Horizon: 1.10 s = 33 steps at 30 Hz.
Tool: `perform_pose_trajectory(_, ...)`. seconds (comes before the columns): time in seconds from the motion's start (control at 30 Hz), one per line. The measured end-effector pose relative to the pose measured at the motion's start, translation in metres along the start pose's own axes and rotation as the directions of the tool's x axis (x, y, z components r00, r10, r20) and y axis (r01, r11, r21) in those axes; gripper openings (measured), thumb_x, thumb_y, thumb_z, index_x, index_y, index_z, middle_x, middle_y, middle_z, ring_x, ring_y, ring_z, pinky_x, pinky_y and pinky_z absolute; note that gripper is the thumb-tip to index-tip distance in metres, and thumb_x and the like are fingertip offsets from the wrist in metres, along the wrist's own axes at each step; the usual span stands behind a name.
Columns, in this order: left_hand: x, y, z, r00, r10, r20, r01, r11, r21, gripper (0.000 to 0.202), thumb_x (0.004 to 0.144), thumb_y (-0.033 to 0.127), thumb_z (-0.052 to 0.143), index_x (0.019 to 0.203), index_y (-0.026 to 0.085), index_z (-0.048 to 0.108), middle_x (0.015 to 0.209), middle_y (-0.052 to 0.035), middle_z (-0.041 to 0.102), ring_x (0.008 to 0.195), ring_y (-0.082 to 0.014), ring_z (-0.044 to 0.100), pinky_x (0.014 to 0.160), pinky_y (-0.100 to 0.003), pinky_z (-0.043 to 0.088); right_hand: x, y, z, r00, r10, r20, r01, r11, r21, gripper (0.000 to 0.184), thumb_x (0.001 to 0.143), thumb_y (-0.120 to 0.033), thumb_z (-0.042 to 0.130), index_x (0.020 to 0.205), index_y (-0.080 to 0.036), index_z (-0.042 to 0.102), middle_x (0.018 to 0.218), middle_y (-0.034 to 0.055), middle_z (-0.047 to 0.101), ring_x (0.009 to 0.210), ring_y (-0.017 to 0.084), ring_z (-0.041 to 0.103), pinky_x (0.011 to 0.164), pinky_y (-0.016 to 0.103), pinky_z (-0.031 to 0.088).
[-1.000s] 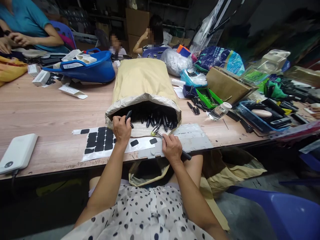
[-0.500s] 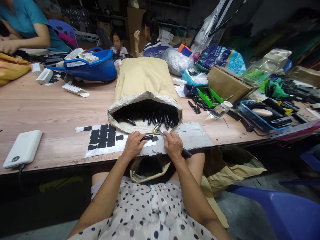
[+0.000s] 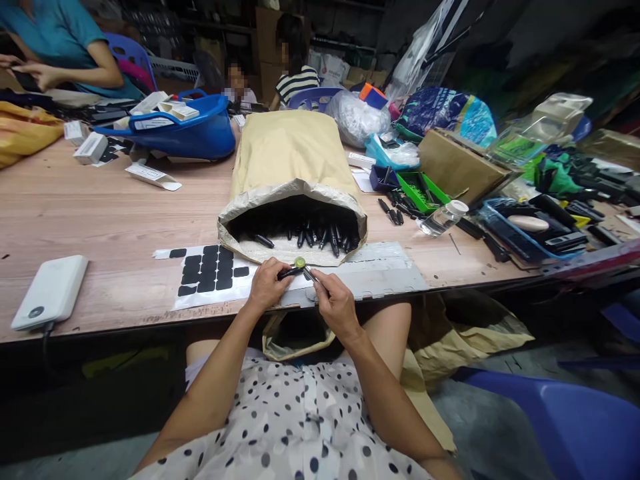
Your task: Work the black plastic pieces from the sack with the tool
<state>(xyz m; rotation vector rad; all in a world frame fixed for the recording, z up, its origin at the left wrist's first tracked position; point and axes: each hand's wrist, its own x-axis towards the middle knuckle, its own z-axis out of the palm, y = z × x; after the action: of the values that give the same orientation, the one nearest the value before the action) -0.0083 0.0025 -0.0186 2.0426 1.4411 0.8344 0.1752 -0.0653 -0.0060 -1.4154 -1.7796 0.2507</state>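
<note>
My left hand (image 3: 267,285) is closed on a short black pen-like piece (image 3: 289,273), which points right over the grey board (image 3: 385,270) at the table's front edge. In my right hand (image 3: 339,300) is a small hammer (image 3: 300,263) with a round yellow-green face and a metal neck. Its face is at the tip of the black piece; whether they touch I cannot tell. Just beyond both hands lies a tan sack (image 3: 295,150), its mouth toward me, with several black pen-like pieces (image 3: 333,240) inside. Beside my left hand is a white sheet of black stickers (image 3: 207,270).
A white power bank (image 3: 50,293) with a cable lies at left. Farther back is a blue scoop-shaped basket (image 3: 185,137) holding small boxes. On the right are a green tray (image 3: 425,193), a clear jar (image 3: 443,219) and a blue bin (image 3: 535,230). Co-workers sit across the table.
My right hand has turned and raised the hammer, bringing its yellow-green face left to the black piece's tip. My left hand stays nearly in place, still holding that piece.
</note>
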Motion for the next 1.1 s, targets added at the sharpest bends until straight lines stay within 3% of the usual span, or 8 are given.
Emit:
perform_pose_trajectory(0.17,0.000,0.002,0.000,1.000,-0.013,-0.013,0.013,1.000,-0.002,0.011,0.080,0.020,0.066,0.089,0.024,0.070,0.085,-0.0015,0.063,0.089,-0.0219,0.060,0.085,-0.037,0.051,-0.001,-0.001,0.003,0.998,0.009,0.067,-0.002,0.995,-0.103,0.035,0.098,-0.021,0.046,0.122,-0.026,0.071,0.090,0.0035,0.071,0.084,0.016,0.067,0.078,0.024,0.053)
perform_pose_trajectory(0.4,0.000,0.002,-0.001,1.000,-0.013,-0.003,0.013,1.000,-0.001,0.013,0.079,0.021,0.066,0.091,0.024,0.071,0.087,-0.0018,0.065,0.091,-0.0222,0.061,0.086,-0.037,0.051,0.002,0.003,-0.002,0.999,0.035,-0.002,-0.035,0.995,-0.092,0.037,0.098,-0.020,0.045,0.124,-0.027,0.070,0.103,0.0053,0.073,0.097,0.018,0.069,0.087,0.028,0.056)
perform_pose_trajectory(0.6,0.000,0.002,0.000,1.000,-0.013,-0.010,0.013,1.000,0.008,0.013,0.078,0.021,0.066,0.090,0.023,0.071,0.086,-0.0017,0.065,0.088,-0.0218,0.062,0.084,-0.037,0.050,0.004,0.012,-0.003,0.998,0.063,0.001,-0.062,0.991,-0.115,0.036,0.096,-0.019,0.046,0.121,-0.027,0.071,0.101,0.0044,0.073,0.095,0.018,0.068,0.085,0.028,0.055)
perform_pose_trajectory(0.73,0.000,0.002,0.000,1.000,-0.005,-0.024,0.005,1.000,0.015,0.012,0.077,0.020,0.066,0.088,0.023,0.070,0.088,-0.0021,0.066,0.088,-0.0219,0.061,0.084,-0.036,0.050,0.015,0.028,-0.005,0.997,0.057,-0.055,-0.068,0.972,-0.226,0.033,0.096,-0.020,0.047,0.117,-0.025,0.072,0.100,0.0054,0.072,0.094,0.019,0.065,0.083,0.029,0.052)
perform_pose_trajectory(0.9,0.000,0.002,0.000,1.000,0.000,-0.025,0.001,0.999,0.038,0.013,0.078,0.024,0.067,0.091,0.023,0.069,0.088,-0.0025,0.065,0.087,-0.0224,0.060,0.082,-0.037,0.051,0.025,0.051,-0.003,0.998,0.037,-0.055,-0.058,0.896,-0.440,0.027,0.092,-0.018,0.055,0.108,-0.026,0.075,0.084,0.0050,0.066,0.082,0.021,0.056,0.073,0.030,0.045)
perform_pose_trajectory(1.1,-0.002,0.001,-0.001,1.000,0.002,-0.010,-0.002,0.998,0.060,0.012,0.083,0.027,0.062,0.092,0.024,0.069,0.088,-0.0030,0.065,0.087,-0.0227,0.059,0.083,-0.038,0.050,0.020,0.055,0.006,0.995,-0.019,-0.093,-0.034,0.845,-0.534,0.031,0.093,-0.017,0.051,0.113,-0.027,0.072,0.085,0.0058,0.059,0.080,0.021,0.047,0.069,0.031,0.035)
